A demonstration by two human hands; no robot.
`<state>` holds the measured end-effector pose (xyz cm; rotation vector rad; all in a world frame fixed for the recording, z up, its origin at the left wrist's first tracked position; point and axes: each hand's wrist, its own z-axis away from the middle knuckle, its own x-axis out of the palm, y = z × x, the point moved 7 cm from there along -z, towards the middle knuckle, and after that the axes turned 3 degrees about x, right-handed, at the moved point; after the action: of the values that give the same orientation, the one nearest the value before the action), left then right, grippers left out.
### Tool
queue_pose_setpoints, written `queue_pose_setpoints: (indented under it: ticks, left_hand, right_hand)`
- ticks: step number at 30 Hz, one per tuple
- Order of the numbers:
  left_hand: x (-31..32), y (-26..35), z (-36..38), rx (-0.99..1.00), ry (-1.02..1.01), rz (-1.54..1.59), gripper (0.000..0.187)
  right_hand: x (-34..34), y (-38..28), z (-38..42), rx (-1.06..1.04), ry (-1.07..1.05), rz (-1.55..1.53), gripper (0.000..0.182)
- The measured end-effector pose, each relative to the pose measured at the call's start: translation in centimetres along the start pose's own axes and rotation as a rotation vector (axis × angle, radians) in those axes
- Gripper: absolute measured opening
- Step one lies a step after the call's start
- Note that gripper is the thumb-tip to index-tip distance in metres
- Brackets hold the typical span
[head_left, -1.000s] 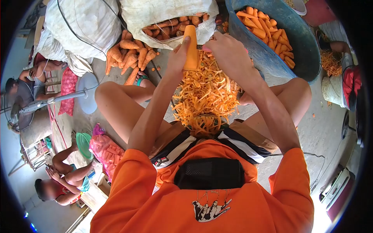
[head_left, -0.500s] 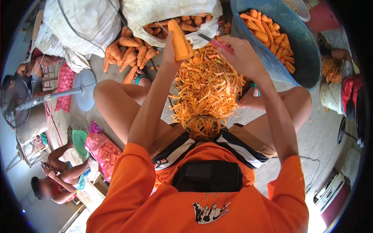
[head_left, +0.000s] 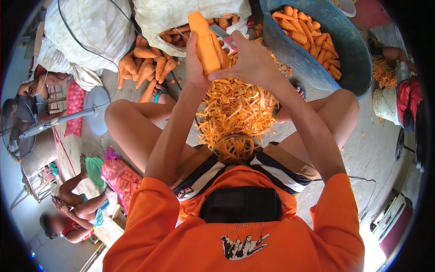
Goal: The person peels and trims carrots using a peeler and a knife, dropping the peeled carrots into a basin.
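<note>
A large peeled carrot (head_left: 205, 45) is held up by my left hand (head_left: 195, 65), its fingers wrapped round the carrot's left side. My right hand (head_left: 253, 61) is closed on a peeling tool (head_left: 230, 42) with a pinkish-red handle, and its thumb touches the carrot's lower end. The tool's metal part is beside the carrot's upper right side. Below both hands, a heap of orange peelings (head_left: 238, 109) lies between my legs.
Unpeeled carrots (head_left: 146, 63) lie at the upper left by white sacks (head_left: 90, 31). A blue tub (head_left: 353, 59) holds peeled carrots (head_left: 312, 38). A fan (head_left: 20, 131) stands left. Co-workers (head_left: 74, 206) sit at the left; another person (head_left: 403, 56) is at the right.
My right hand has moved left and come up against the carrot, bringing the tool beside it. The carrot has shifted slightly up and left with my left hand.
</note>
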<state>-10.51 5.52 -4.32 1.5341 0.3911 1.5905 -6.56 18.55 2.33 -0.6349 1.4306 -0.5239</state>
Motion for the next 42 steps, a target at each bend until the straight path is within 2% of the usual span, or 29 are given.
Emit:
queue_pose_setpoints:
  ticks: [7,9,13,15,21,22,24,28,33,35,39,40,42]
  left_hand:
    - [0.2,0.6,0.5,-0.005,0.040,-0.008,0.057]
    - [0.0,1.1,0.4,0.062,0.092,-0.077,0.064]
    - [-0.7,1.3,-0.1,0.078,0.046,-0.085,0.060]
    - [-1.6,1.7,-0.3,0.119,0.131,-0.148,0.057]
    - [-2.1,2.0,0.0,0.144,0.212,-0.184,0.059]
    - [-1.9,2.5,0.0,0.145,0.210,-0.184,0.059]
    - [-0.3,2.4,0.1,-0.020,0.002,-0.041,0.055]
    - [-0.7,2.2,-0.8,0.021,-0.029,-0.186,0.056]
    - [-3.5,1.7,-0.1,0.044,0.300,-0.197,0.060]
    - [-4.2,1.8,0.1,0.085,0.356,-0.169,0.059]
    - [-4.7,2.1,1.1,0.130,0.491,-0.140,0.057]
    - [-4.7,1.6,1.3,0.128,0.490,-0.139,0.057]
    - [-4.8,1.8,1.9,0.266,0.537,-0.160,0.059]
  right_hand:
    - [-0.1,-0.8,0.2,-0.018,-0.001,0.104,0.104]
    - [-0.1,-0.7,0.1,-0.010,-0.026,0.130,0.102]
    - [0.0,-0.7,0.3,-0.017,-0.034,0.133,0.094]
    - [0.3,-0.8,0.5,0.010,-0.052,0.163,0.092]
    - [1.2,-0.3,0.6,0.013,-0.031,0.174,0.091]
    - [1.2,-0.3,0.5,0.028,-0.056,0.148,0.092]
    - [0.9,-0.3,0.6,0.049,-0.082,0.124,0.093]
    - [0.6,-0.3,0.8,0.066,-0.127,0.177,0.094]
    - [3.0,1.0,1.2,0.084,-0.085,0.130,0.089]
    - [3.5,0.3,1.2,0.003,-0.024,0.112,0.078]
    - [4.6,0.1,1.8,0.003,-0.062,0.008,0.077]
    - [4.8,0.2,2.0,0.010,-0.107,0.009,0.082]
    - [5.2,0.2,2.2,0.015,-0.147,0.010,0.088]
